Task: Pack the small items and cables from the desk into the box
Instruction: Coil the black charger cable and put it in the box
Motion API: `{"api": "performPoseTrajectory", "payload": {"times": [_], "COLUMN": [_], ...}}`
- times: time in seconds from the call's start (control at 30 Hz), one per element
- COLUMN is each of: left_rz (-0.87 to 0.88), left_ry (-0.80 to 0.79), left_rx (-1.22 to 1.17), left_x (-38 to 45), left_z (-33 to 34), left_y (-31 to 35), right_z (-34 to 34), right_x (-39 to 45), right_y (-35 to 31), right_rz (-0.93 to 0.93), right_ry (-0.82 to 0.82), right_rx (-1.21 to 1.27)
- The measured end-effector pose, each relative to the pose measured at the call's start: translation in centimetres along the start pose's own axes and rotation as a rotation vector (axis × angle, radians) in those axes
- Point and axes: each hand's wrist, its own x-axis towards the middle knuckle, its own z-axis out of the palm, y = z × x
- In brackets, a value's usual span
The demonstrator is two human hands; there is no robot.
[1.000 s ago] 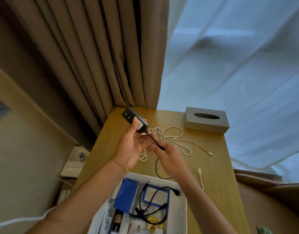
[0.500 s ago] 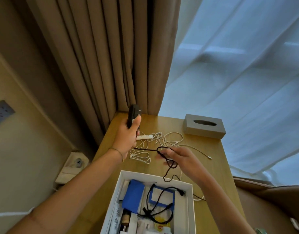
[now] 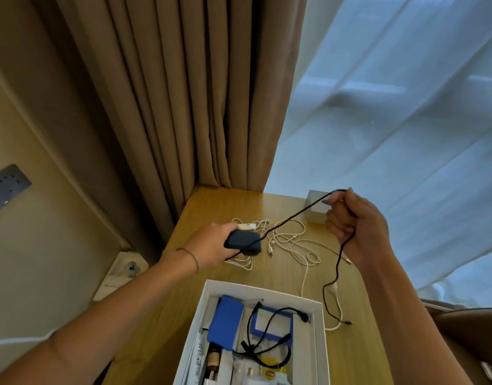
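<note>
My left hand [image 3: 211, 247] grips a black power adapter [image 3: 243, 243] above the wooden desk [image 3: 358, 357]. Its black cable [image 3: 294, 215] runs up to my right hand [image 3: 356, 229], which grips it raised over the desk's right side. From that hand the cable hangs down, its end lying on the desk beside the box. A tangle of white cables [image 3: 289, 240] lies on the desk behind the open white box [image 3: 319, 343]. In the box lie a blue case, a black cable and small packets.
A grey tissue box [image 3: 315, 209] stands at the desk's far right, partly behind my right hand. Brown curtains and a sheer white curtain hang behind the desk. A wall socket panel [image 3: 7, 187] is on the left wall, and a floor socket [image 3: 132, 269] sits beside the desk.
My right hand has risen and moved right, drawing the black cable taut from the adapter. My left hand has lowered the adapter and turned it sideways.
</note>
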Motion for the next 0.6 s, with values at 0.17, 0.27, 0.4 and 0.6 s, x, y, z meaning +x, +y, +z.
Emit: {"api": "performPoseTrajectory", "payload": {"times": [0.17, 0.27, 0.4, 0.6], "left_rz": [0.258, 0.324, 0.232, -0.220], "left_ry": [-0.174, -0.122, 0.060, 0.490], "left_rx": [-0.056, -0.246, -0.670, -0.673], "left_x": [-2.7, -4.4, -5.1, -0.5], "left_z": [0.5, -0.5, -2.3, -3.3], "left_y": [2.8, 4.5, 4.8, 0.1], "right_z": [2.3, 2.3, 1.9, 6.3], "right_x": [2.9, 4.2, 3.0, -2.7], "right_y": [-0.4, 1.3, 5.9, 10.7], "right_rz": [0.003, 0.116, 0.393, 0.335], "right_ry": [0.114, 0.213, 0.299, -0.221], "right_rx": [-0.098, -0.186, -0.374, -1.380]}}
